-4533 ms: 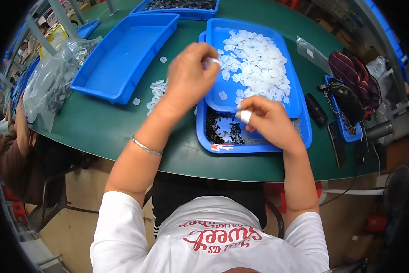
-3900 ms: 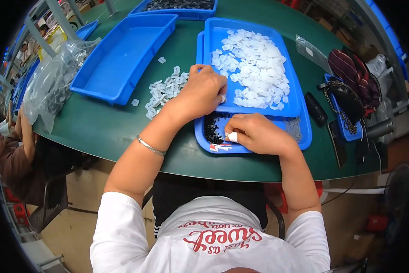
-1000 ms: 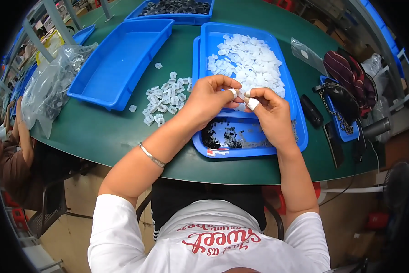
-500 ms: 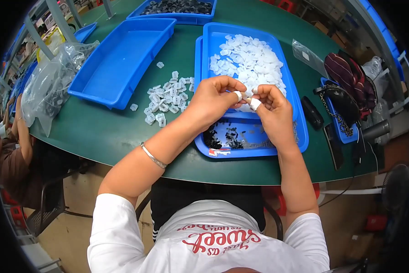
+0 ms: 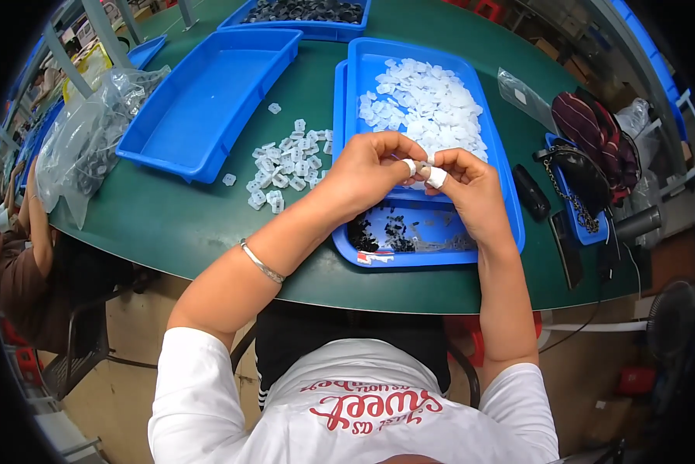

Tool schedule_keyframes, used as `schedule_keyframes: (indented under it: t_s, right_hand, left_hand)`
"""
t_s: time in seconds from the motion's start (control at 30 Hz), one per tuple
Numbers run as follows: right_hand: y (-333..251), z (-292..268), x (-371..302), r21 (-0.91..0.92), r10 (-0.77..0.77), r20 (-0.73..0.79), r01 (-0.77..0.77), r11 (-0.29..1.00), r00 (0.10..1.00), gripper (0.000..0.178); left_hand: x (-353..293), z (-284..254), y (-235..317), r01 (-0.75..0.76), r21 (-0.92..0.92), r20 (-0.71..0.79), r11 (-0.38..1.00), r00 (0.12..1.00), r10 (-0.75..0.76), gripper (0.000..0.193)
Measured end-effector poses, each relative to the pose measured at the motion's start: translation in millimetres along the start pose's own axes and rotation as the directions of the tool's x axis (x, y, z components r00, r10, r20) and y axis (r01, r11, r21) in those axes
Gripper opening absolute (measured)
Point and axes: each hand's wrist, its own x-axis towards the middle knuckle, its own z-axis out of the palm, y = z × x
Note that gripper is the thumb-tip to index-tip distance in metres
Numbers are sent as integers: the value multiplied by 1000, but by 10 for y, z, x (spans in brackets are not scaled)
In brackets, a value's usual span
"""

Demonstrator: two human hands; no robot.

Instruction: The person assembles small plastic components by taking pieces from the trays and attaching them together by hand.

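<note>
My left hand and my right hand meet tip to tip over the near part of the upper blue tray. Both are closed in a pinch, with white tape round some fingertips. Whatever lies between them is tiny and mostly hidden by the fingers. Beyond them, a heap of small white plastic pieces fills much of that tray. Under it, a lower blue tray sticks out toward me, holding small black parts and small clear or grey parts. Left of my hands, whitish plastic pieces lie loose on the green table.
An empty blue tray stands at the left, beside a clear plastic bag. Farther back is a blue bin of dark parts. Along the right lie a black case, a phone and a bag with a chain. Another person sits far left.
My right hand has shifted slightly, its fingers drawing closer to those of my left hand. Both hands remain pinched together over the tray; the heaps look the same.
</note>
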Motion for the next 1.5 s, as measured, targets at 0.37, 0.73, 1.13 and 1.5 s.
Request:
schedule_keyframes:
  t_s: [0.37,0.73,1.13,1.5]
  right_hand:
    - [12,64,-43,-500,-462,-7,397,770,887,20]
    - [-28,33,-42,-418,-458,42,432,799,888,23]
    - [60,60,-13,-538,-568,160,553,635,807,22]
    - [81,89,-60,-355,-373,-92,320,879,923,15]
  left_hand:
    - [0,-40,22,137,-195,-6,971,990,-141,19]
    - [-8,-65,59,172,-187,41,967,985,-167,18]
    - [9,-47,18,195,-212,1,958,980,-199,16]
    - [20,2,-21,107,-283,-89,953,987,-137,16]
